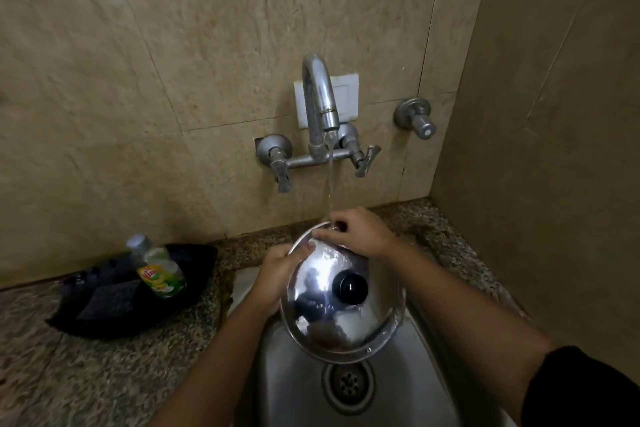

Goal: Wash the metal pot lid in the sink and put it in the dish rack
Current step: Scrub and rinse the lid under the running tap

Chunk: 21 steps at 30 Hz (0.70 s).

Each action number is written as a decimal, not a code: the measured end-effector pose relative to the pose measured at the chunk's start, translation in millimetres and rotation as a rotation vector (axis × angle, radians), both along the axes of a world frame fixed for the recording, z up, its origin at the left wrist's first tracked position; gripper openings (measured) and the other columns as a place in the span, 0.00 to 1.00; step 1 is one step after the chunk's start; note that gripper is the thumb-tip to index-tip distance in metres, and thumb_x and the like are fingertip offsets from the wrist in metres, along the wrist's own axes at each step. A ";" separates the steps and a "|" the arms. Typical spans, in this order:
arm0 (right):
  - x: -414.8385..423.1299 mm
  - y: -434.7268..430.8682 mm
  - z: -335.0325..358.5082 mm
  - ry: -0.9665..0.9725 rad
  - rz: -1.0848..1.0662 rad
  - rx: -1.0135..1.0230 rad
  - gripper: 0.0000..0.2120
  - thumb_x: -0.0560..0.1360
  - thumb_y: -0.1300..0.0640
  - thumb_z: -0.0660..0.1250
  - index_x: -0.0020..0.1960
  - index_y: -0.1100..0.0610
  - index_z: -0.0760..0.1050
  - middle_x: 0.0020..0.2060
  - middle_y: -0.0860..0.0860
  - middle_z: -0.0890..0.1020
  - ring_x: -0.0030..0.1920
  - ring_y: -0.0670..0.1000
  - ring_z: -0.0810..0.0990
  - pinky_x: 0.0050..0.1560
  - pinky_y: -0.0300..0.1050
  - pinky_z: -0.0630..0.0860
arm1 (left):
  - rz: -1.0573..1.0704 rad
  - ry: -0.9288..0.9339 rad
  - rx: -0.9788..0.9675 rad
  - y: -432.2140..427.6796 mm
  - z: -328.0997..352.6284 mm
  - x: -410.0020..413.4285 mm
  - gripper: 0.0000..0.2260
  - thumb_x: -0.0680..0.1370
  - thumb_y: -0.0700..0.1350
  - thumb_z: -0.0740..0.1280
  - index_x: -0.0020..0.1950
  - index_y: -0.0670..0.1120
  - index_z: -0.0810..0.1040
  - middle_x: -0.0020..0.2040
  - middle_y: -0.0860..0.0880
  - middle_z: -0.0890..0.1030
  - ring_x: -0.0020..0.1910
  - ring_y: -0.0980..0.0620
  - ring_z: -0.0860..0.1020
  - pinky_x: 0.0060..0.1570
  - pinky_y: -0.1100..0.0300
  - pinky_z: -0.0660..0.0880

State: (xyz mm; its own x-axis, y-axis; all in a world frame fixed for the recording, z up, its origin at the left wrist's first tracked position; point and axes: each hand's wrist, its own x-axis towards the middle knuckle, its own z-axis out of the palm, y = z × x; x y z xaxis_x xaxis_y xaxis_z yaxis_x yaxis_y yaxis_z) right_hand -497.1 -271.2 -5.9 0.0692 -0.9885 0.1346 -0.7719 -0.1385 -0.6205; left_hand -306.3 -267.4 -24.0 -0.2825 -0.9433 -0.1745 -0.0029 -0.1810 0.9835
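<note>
Holding one metal pot lid tilted over the sink, you have both hands on it. Your left hand is closed around the lid's left edge, thumb lying on the domed top and fingers hidden behind. Your right hand curls over the lid's far rim, fingertips pinching the edge where the water stream lands. One black knob sits at the lid's centre. Directly above the lid, one curved tap spout runs from the wall, with two lever handles flanking it and one separate valve to the right. Below the lid lies one drain. Left of the lid, on the granite counter, one black tray holds one dish soap bottle and a dark scrub pad.
</note>
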 end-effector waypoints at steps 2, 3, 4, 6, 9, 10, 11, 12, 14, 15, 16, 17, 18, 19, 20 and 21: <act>-7.8 1.1 0.7 -0.110 -0.115 -0.046 0.21 0.70 0.34 0.66 0.43 0.52 0.80 0.36 0.49 0.82 0.38 0.48 0.80 0.43 0.51 0.78 | 0.112 0.023 -0.027 5.5 1.9 -0.1 0.12 0.75 0.46 0.70 0.44 0.36 0.81 0.39 0.40 0.83 0.37 0.44 0.81 0.40 0.54 0.77; -12.7 1.6 -0.5 -0.162 -0.213 -0.084 0.21 0.70 0.34 0.66 0.45 0.52 0.81 0.37 0.48 0.83 0.39 0.48 0.81 0.44 0.52 0.79 | 0.148 0.056 -0.011 8.1 0.7 0.7 0.11 0.76 0.46 0.69 0.44 0.38 0.81 0.37 0.43 0.84 0.36 0.47 0.82 0.37 0.57 0.78; -15.3 2.9 -0.8 -0.169 -0.283 -0.124 0.21 0.70 0.34 0.65 0.45 0.51 0.81 0.37 0.48 0.83 0.40 0.48 0.81 0.44 0.52 0.79 | 0.150 0.105 0.033 10.4 -0.1 1.5 0.09 0.76 0.46 0.68 0.43 0.40 0.81 0.36 0.44 0.84 0.35 0.49 0.82 0.35 0.58 0.79; -10.4 3.3 4.0 -0.053 -0.267 -0.148 0.23 0.70 0.32 0.64 0.44 0.51 0.80 0.37 0.47 0.83 0.39 0.48 0.80 0.43 0.48 0.78 | 0.062 0.121 0.124 11.2 2.4 1.0 0.06 0.76 0.43 0.68 0.45 0.42 0.82 0.38 0.45 0.86 0.36 0.49 0.84 0.35 0.59 0.80; 10.1 9.5 11.4 0.156 -0.045 -0.140 0.19 0.70 0.32 0.65 0.38 0.48 0.77 0.31 0.44 0.78 0.33 0.46 0.76 0.38 0.44 0.74 | -0.096 0.025 0.073 5.4 9.0 0.6 0.07 0.74 0.39 0.70 0.49 0.38 0.82 0.42 0.41 0.86 0.41 0.45 0.84 0.41 0.57 0.80; 9.5 10.7 11.5 0.143 -0.056 -0.144 0.18 0.69 0.32 0.65 0.36 0.47 0.76 0.30 0.44 0.77 0.32 0.45 0.76 0.37 0.44 0.74 | -0.082 0.031 0.043 5.7 10.0 0.0 0.07 0.74 0.38 0.70 0.49 0.37 0.82 0.41 0.41 0.86 0.39 0.45 0.84 0.39 0.58 0.80; 4.2 11.0 9.1 0.086 -0.115 -0.141 0.18 0.69 0.32 0.66 0.34 0.46 0.74 0.29 0.44 0.77 0.32 0.45 0.76 0.36 0.44 0.73 | -0.039 0.057 0.024 7.6 8.8 0.4 0.06 0.74 0.38 0.70 0.48 0.36 0.82 0.39 0.42 0.86 0.37 0.46 0.83 0.36 0.60 0.79; -1.7 11.7 6.7 0.004 -0.211 -0.145 0.19 0.69 0.31 0.65 0.32 0.45 0.72 0.28 0.44 0.77 0.32 0.45 0.76 0.35 0.43 0.72 | 0.009 0.081 0.027 9.4 6.6 0.7 0.06 0.74 0.39 0.69 0.47 0.37 0.82 0.37 0.44 0.85 0.35 0.48 0.83 0.35 0.61 0.79; -6.9 12.2 3.6 -0.011 -0.329 -0.166 0.22 0.69 0.29 0.62 0.33 0.47 0.73 0.29 0.46 0.79 0.33 0.47 0.78 0.34 0.43 0.71 | 0.054 0.130 0.088 7.8 0.9 2.8 0.07 0.75 0.42 0.69 0.46 0.40 0.83 0.39 0.43 0.85 0.38 0.47 0.83 0.40 0.58 0.78; -5.1 11.6 2.9 0.054 -0.297 -0.169 0.23 0.70 0.29 0.61 0.34 0.49 0.74 0.30 0.47 0.80 0.34 0.48 0.78 0.35 0.43 0.73 | 0.041 0.126 0.107 7.0 0.4 3.7 0.07 0.75 0.44 0.69 0.47 0.40 0.83 0.40 0.42 0.85 0.40 0.46 0.83 0.42 0.57 0.78; 0.0 11.3 3.8 0.125 -0.237 -0.182 0.23 0.71 0.30 0.61 0.35 0.50 0.74 0.30 0.48 0.79 0.34 0.49 0.78 0.36 0.44 0.73 | 0.002 0.095 0.103 6.1 3.2 4.1 0.08 0.76 0.45 0.68 0.47 0.41 0.83 0.41 0.42 0.86 0.40 0.46 0.84 0.41 0.57 0.78; 5.9 11.9 4.8 0.179 -0.173 -0.206 0.22 0.72 0.32 0.62 0.34 0.50 0.73 0.30 0.48 0.79 0.34 0.49 0.77 0.37 0.45 0.74 | -0.040 0.061 0.080 6.9 7.0 3.7 0.09 0.76 0.46 0.68 0.47 0.41 0.83 0.40 0.43 0.86 0.39 0.48 0.84 0.39 0.59 0.78; 9.2 12.6 4.9 0.187 -0.132 -0.219 0.21 0.72 0.34 0.62 0.34 0.50 0.72 0.30 0.48 0.78 0.34 0.49 0.77 0.38 0.46 0.74 | -0.046 0.034 0.049 7.9 8.9 2.0 0.09 0.77 0.45 0.67 0.46 0.41 0.82 0.37 0.46 0.86 0.37 0.51 0.84 0.35 0.63 0.77; 7.8 13.1 4.9 0.154 -0.116 -0.220 0.20 0.73 0.35 0.62 0.36 0.51 0.74 0.31 0.49 0.79 0.35 0.50 0.77 0.39 0.47 0.74 | -0.021 0.027 0.021 10.5 11.2 -0.6 0.09 0.78 0.45 0.66 0.44 0.40 0.81 0.32 0.49 0.85 0.32 0.55 0.82 0.31 0.67 0.76; 3.9 12.3 2.8 0.110 -0.132 -0.225 0.20 0.75 0.37 0.61 0.39 0.52 0.77 0.34 0.49 0.81 0.37 0.51 0.79 0.40 0.48 0.75 | 0.038 0.021 0.000 12.9 10.1 -2.1 0.10 0.78 0.44 0.65 0.42 0.40 0.80 0.27 0.51 0.82 0.27 0.59 0.80 0.27 0.70 0.73; -1.9 11.7 -1.8 0.087 -0.176 -0.248 0.19 0.77 0.40 0.59 0.45 0.53 0.79 0.39 0.51 0.82 0.40 0.52 0.80 0.42 0.49 0.76 | 0.107 0.026 -0.002 16.0 8.1 -3.4 0.11 0.79 0.45 0.64 0.40 0.41 0.78 0.24 0.53 0.80 0.23 0.61 0.77 0.24 0.70 0.71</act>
